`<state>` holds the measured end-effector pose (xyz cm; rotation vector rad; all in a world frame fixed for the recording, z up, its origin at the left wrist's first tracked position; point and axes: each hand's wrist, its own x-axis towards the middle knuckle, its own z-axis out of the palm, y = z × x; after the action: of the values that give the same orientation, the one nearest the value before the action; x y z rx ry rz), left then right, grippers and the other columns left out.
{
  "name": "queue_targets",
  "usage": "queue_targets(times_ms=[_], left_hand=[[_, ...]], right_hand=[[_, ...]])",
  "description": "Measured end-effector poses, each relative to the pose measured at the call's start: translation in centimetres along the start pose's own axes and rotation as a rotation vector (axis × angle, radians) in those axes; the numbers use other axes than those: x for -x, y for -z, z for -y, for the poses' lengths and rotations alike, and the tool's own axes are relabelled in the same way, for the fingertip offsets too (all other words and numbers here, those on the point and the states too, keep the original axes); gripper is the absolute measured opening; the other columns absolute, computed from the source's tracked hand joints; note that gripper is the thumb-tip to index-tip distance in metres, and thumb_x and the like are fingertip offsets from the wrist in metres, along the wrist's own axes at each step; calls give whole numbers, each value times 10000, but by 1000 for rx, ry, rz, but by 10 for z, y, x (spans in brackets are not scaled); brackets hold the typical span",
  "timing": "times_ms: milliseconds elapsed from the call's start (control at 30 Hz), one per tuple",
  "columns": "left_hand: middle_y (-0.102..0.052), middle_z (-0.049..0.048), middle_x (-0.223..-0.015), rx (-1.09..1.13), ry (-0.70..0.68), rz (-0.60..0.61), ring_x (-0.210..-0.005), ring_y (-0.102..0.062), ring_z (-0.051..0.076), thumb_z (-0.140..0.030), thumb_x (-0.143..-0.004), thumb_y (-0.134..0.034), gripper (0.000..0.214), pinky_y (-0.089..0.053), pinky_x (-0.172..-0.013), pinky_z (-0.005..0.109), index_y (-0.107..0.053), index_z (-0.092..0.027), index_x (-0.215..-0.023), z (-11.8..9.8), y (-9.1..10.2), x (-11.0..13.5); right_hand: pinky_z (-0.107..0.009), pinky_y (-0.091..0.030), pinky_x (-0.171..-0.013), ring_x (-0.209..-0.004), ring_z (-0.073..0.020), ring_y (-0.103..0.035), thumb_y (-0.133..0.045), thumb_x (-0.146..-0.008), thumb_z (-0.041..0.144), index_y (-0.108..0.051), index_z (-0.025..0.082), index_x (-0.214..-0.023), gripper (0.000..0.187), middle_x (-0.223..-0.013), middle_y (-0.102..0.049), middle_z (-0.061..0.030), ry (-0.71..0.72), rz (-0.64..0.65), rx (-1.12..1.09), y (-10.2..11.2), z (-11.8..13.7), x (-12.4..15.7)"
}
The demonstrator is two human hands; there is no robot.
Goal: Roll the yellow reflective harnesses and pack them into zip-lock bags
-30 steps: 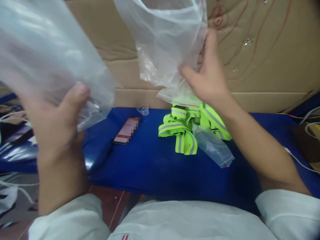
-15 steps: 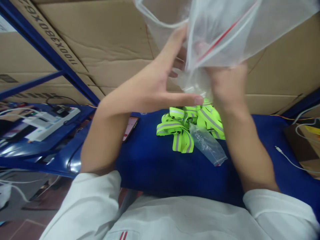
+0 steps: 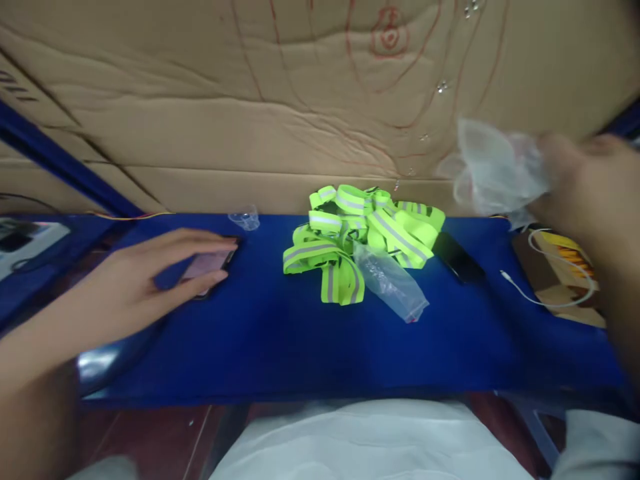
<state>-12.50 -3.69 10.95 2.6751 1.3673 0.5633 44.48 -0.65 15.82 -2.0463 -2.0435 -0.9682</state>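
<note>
While the right fingers (image 3: 560,159) clutch crumpled plastic (image 3: 500,168), half-open left fingers (image 3: 195,241) arch over a phone (image 3: 206,265), neon straps (image 3: 397,233) and a black object (image 3: 458,259) between.

Left hand (image 3: 150,272) over phone (image 3: 203,265), right hand (image 3: 583,177) around crumpled plastic (image 3: 500,167), neon-yellow straps (image 3: 380,223) between

Pale shirt (image 3: 370,440), left hand (image 3: 155,277) and right hand (image 3: 583,180) bare
The shirt front is whitish with a faint bluish cast; the right sleeve (image 3: 600,443) is greyer, and only an edge of the left sleeve (image 3: 107,469) shows.
</note>
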Motion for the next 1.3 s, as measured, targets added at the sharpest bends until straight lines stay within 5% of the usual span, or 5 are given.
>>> queue_targets(times_ms=[367, 567, 800, 1133, 1300], left_hand=[[-592, 20, -1444, -35, -271, -94, -1281, -635, 224, -375, -1085, -542, 224, -483, -1132, 382, -667, -307, -1258, -16, -69, -22], [-580, 71, -1440, -41, -277, -156, -1234, -656, 249, -269, -1070, -576, 179, -511, -1092, 407, -661, -240, -1225, -15, -89, -25], [-639, 109, -1395, -184, -219, -204, -1200, -662, 278, -249, -1062, -600, 231, -527, -1072, 459, -653, -184, -1277, -15, -92, -24], [-579, 129, -1476, -81, -330, -81, -1324, -601, 310, -241, -1079, -546, 325, -530, -1074, 483, -618, -231, -1397, -34, -122, -20], [-516, 163, -1528, -67, -324, -98, -1367, -560, 348, -225, -1059, -578, 356, -515, -1095, 539, -610, -224, -1413, -35, -127, -21]], right_hand=[[-359, -341, -1003, -1080, -245, -615, -520, -994, 156, -595, 112, -1279, 298, -1201, -704, -167, 289, 330, -48, -104, 40, 0], [-540, -212, -1129, -1333, -338, -503, -414, -1082, 229, -515, 58, -1448, 416, -1372, -605, -274, 136, 354, -71, -103, 2, 19], [-582, -380, -1120, -1541, -466, -325, -895, -808, 453, -151, 87, -1716, 1229, -1664, -254, -326, 36, 543, -136, -72, -30, 22], [-464, -615, -987, -1227, -300, -696, -631, -1042, 402, -516, 250, -1480, 477, -1450, -624, -98, 366, 215, -733, 0, 155, 105], [-320, -591, -861, -945, -186, -726, -618, -1043, 315, -650, 287, -1242, 204, -1142, -729, -26, 164, 41, -961, -4, 116, 109]])
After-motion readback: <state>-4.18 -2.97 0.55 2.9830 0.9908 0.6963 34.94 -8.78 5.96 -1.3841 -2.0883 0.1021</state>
